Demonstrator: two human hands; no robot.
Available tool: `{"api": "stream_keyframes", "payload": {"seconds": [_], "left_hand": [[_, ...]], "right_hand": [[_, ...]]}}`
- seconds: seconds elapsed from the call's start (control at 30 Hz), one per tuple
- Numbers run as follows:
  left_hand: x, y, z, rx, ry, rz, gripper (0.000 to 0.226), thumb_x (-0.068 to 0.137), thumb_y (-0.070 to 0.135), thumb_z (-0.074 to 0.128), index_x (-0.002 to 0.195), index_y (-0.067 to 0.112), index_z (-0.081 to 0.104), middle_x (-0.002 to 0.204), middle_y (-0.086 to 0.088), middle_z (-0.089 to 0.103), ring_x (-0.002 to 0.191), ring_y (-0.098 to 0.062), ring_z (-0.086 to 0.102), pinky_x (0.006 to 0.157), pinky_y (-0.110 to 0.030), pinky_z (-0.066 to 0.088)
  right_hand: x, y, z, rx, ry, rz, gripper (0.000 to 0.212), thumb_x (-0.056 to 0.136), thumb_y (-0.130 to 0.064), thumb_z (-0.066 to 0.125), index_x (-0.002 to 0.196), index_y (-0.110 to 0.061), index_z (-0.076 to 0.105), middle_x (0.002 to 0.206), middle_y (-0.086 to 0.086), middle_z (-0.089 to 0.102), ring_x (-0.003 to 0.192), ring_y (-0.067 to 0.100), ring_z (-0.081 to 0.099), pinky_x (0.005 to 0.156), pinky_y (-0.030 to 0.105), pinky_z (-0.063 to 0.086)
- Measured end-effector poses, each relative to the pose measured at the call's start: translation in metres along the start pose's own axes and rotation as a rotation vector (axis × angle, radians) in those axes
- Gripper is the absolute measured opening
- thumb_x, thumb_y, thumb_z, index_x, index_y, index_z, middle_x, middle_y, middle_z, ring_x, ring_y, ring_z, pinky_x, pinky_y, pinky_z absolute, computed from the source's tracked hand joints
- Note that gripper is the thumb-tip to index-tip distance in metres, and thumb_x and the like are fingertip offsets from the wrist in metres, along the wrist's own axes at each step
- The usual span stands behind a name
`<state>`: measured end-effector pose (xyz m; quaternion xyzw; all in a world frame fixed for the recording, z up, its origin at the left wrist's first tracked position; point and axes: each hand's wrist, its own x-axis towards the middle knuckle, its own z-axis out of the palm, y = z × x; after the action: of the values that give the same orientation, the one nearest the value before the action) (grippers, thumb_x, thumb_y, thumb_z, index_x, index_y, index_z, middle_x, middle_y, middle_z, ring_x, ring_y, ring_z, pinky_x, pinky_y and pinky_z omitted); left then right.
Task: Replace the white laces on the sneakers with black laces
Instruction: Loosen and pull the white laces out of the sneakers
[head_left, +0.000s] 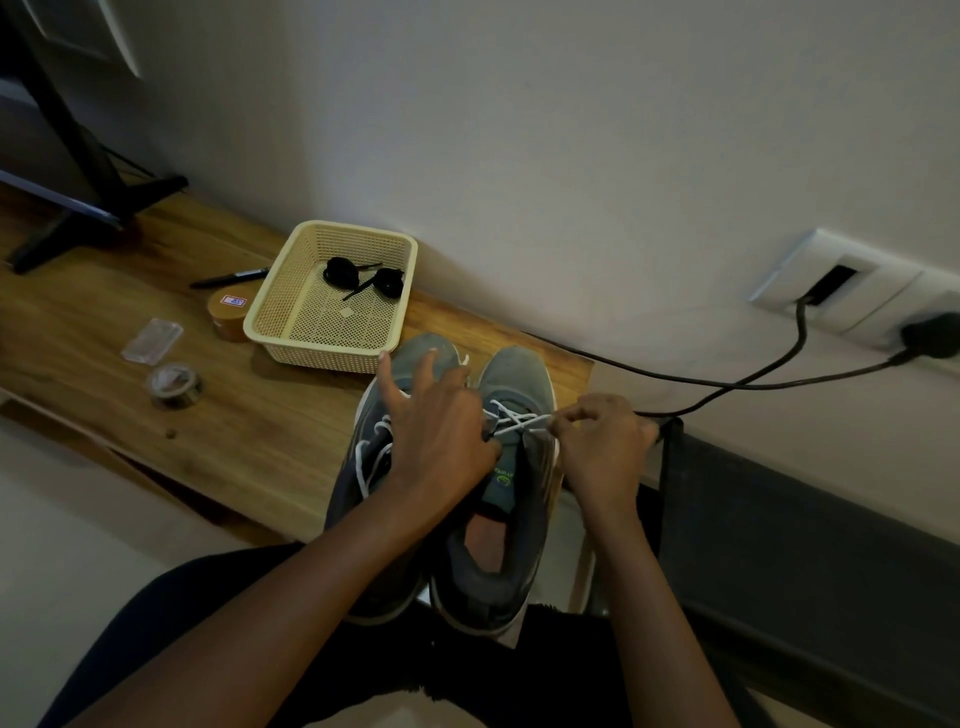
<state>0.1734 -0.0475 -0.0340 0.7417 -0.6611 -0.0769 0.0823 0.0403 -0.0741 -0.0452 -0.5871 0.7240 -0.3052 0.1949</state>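
Two grey sneakers stand side by side, toes away from the person, heels toward the lap. The right hand (602, 447) pinches a strand of the white lace (514, 418) between thumb and fingertips, just off the outer edge of the right-side sneaker (514, 374). From the pinch the strand runs taut back toward the eyelets, crosswise to the shoe's long axis. The left hand (441, 441) reaches over the left-side sneaker (343, 493) to the inner edge of the same lacing. Two of its fingers point straight out toward the basket and the rest are tucked at the eyelets; I cannot tell whether they hold any lace. Judgement: unlacing of the right-side sneaker is under way, and the lower crossings are threaded. The next pull should go outward, away from the shoe and along the strand, with the right hand best placed for it. The left-side sneaker has its own lace (371, 457) loosened but in place. Beyond the toes, ahead and to the left of both hands, is a cream basket (322, 358) holding two coiled black laces (340, 270), nearer the left hand. Beside the basket are a marker (228, 279), a brown tape roll (228, 314) and a clear case (152, 340).
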Motion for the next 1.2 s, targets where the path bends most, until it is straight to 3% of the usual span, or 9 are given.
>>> {"api": "stream_keyframes", "payload": {"seconds": [0.1,0.2,0.27,0.43,0.63,0.77,0.93,1.07,1.2], "left_hand": [[-0.001,0.002,0.001,0.002,0.01,-0.001,0.017,0.081,0.042,0.064,0.091,0.029,0.067,0.144,0.009,0.041,0.145,-0.021,0.01,0.109,-0.059,-0.01],[-0.001,0.001,0.003,0.014,0.031,0.0,0.019,0.082,0.044,0.061,0.094,0.03,0.064,0.145,0.008,0.04,0.145,-0.022,0.009,0.109,-0.06,-0.011],[-0.001,0.0,0.005,0.009,0.041,-0.002,0.023,0.084,0.047,0.059,0.098,0.029,0.063,0.146,0.007,0.037,0.145,-0.023,0.007,0.108,-0.059,-0.012],[-0.001,-0.001,0.004,-0.014,0.042,0.006,0.021,0.084,0.046,0.059,0.096,0.029,0.064,0.147,0.008,0.036,0.145,-0.022,0.007,0.108,-0.058,-0.01],[-0.001,0.0,0.003,-0.041,0.02,-0.004,0.013,0.083,0.041,0.062,0.088,0.029,0.065,0.147,0.009,0.038,0.145,-0.021,0.008,0.109,-0.058,-0.011],[-0.001,0.001,0.002,-0.05,0.018,-0.014,0.01,0.081,0.038,0.065,0.083,0.029,0.067,0.146,0.011,0.039,0.145,-0.02,0.009,0.109,-0.057,-0.011],[-0.001,0.0,0.002,-0.039,0.014,-0.006,0.014,0.084,0.04,0.061,0.087,0.028,0.067,0.147,0.011,0.037,0.145,-0.021,0.008,0.11,-0.058,-0.01],[-0.001,-0.001,0.003,-0.045,0.014,-0.005,0.015,0.084,0.042,0.061,0.088,0.029,0.066,0.146,0.01,0.038,0.145,-0.02,0.008,0.11,-0.057,-0.01],[0.0,0.0,0.003,-0.051,0.011,-0.005,0.019,0.086,0.046,0.059,0.087,0.029,0.067,0.147,0.01,0.037,0.145,-0.02,0.009,0.11,-0.057,-0.01]], "right_hand": [[0.0,-0.001,-0.002,-0.003,-0.025,0.003,0.009,0.082,-0.013,0.069,0.089,-0.014,0.073,0.126,0.0,0.055,0.121,0.023,0.032,0.072,0.017,0.016],[-0.007,-0.01,0.001,-0.062,-0.103,-0.117,0.023,0.081,-0.014,0.066,0.102,-0.02,0.071,0.143,-0.004,0.041,0.13,0.025,0.021,0.102,0.03,0.024],[-0.011,-0.014,0.003,-0.174,-0.184,-0.176,0.025,0.081,-0.018,0.065,0.104,-0.023,0.07,0.147,-0.007,0.035,0.135,0.026,0.014,0.108,0.04,0.019],[-0.014,-0.014,0.007,-0.368,-0.281,-0.244,0.016,0.086,-0.024,0.062,0.099,-0.023,0.071,0.147,-0.008,0.036,0.138,0.027,0.01,0.107,0.043,0.017],[-0.004,-0.009,0.0,-0.093,-0.118,-0.042,0.003,0.083,-0.021,0.068,0.082,-0.019,0.071,0.125,-0.009,0.055,0.127,0.023,0.028,0.1,0.038,0.024],[0.0,-0.002,-0.002,-0.008,-0.08,0.115,0.009,0.084,-0.019,0.063,0.082,-0.017,0.072,0.112,0.0,0.062,0.12,0.025,0.034,0.096,0.036,0.026],[-0.009,-0.016,0.002,-0.143,-0.163,-0.104,0.018,0.082,-0.023,0.066,0.1,-0.025,0.072,0.145,-0.009,0.037,0.136,0.024,0.014,0.106,0.038,0.015],[-0.014,-0.018,0.008,-0.359,-0.263,-0.232,0.019,0.085,-0.026,0.062,0.102,-0.027,0.072,0.148,-0.01,0.034,0.139,0.029,0.008,0.105,0.042,0.015],[-0.013,-0.015,0.007,-0.341,-0.218,-0.265,0.015,0.086,-0.026,0.064,0.099,-0.026,0.072,0.144,-0.01,0.039,0.138,0.027,0.012,0.104,0.04,0.014]]}}
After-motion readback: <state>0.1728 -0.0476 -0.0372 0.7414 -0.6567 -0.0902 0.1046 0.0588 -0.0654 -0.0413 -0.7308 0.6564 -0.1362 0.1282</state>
